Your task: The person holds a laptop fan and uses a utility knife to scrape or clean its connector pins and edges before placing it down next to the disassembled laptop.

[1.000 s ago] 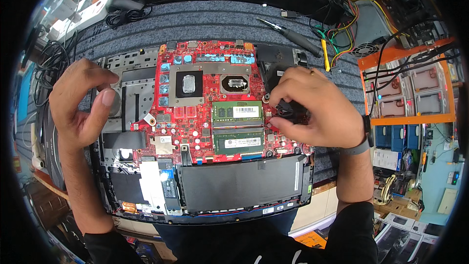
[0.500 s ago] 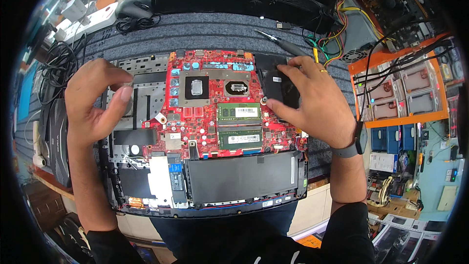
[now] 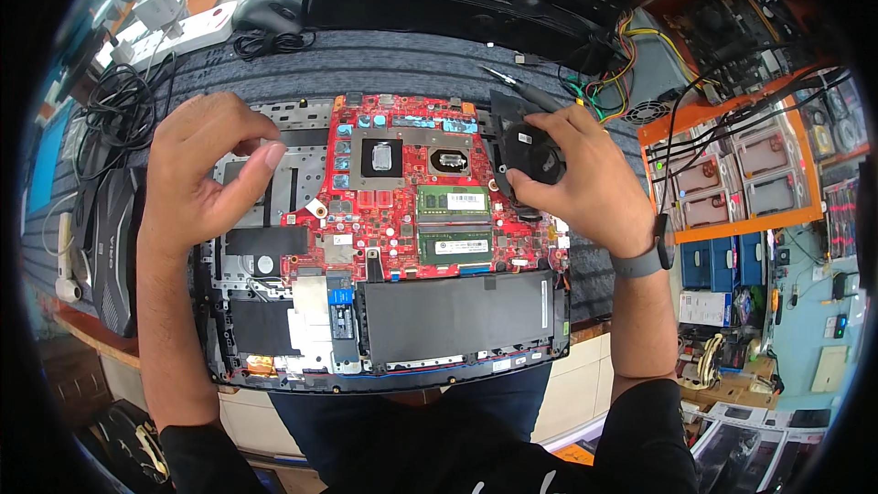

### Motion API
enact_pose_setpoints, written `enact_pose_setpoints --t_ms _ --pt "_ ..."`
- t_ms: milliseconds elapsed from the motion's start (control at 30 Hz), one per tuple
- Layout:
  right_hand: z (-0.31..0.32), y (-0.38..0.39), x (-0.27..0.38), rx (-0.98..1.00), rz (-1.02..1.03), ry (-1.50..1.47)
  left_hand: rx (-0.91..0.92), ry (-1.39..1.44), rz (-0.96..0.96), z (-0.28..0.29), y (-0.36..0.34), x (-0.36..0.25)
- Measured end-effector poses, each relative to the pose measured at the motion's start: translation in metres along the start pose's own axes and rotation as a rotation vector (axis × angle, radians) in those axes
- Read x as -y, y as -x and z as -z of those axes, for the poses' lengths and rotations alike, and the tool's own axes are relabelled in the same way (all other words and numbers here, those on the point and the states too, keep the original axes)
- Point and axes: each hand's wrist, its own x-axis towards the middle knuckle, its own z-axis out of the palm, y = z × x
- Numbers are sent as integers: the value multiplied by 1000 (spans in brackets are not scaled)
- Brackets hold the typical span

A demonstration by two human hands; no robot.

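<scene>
An opened laptop point(image 3: 430, 389) lies on the bench with its red motherboard point(image 3: 361, 229) bare. At the board's right edge my right hand point(image 3: 576, 174) pinches a black cooling fan point(image 3: 523, 142) between thumb and fingers. The fan looks slightly tilted; its far side is hidden by my hand. Above the bare metal plate at the laptop's left side hovers my left hand point(image 3: 215, 165), thumb and index finger curled toward each other with a gap and nothing visible between them. Two green memory modules point(image 3: 455, 247) sit in the board, and a wide black battery point(image 3: 457, 316) lies nearer to me.
A screwdriver point(image 3: 521, 84) lies on the grey ribbed mat point(image 3: 393, 59) behind the laptop. Farther back stand a long black speaker bar point(image 3: 448, 9) and a mouse point(image 3: 267, 14). Cables point(image 3: 110, 110) crowd the left; an orange-edged rack point(image 3: 732, 174) stands at the right.
The fan has shifted and tilted in my right hand, showing more of its round rotor. My left hand stays over the metal plate. The whole view has shifted slightly.
</scene>
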Motion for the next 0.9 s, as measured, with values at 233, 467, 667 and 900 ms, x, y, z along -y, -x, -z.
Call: enact_pose_setpoints --t_ms 233,467,667,900 --pt "2 -6 -8 -23 82 -62 8 -21 -8 -1 0 0" --pt "4 -11 -16 55 77 -83 5 17 6 -3 1 1" --pt "5 -12 -16 81 65 -33 0 10 -16 -2 1 1" --pt "6 -9 -21 -8 82 -141 14 -10 -20 -4 0 0"
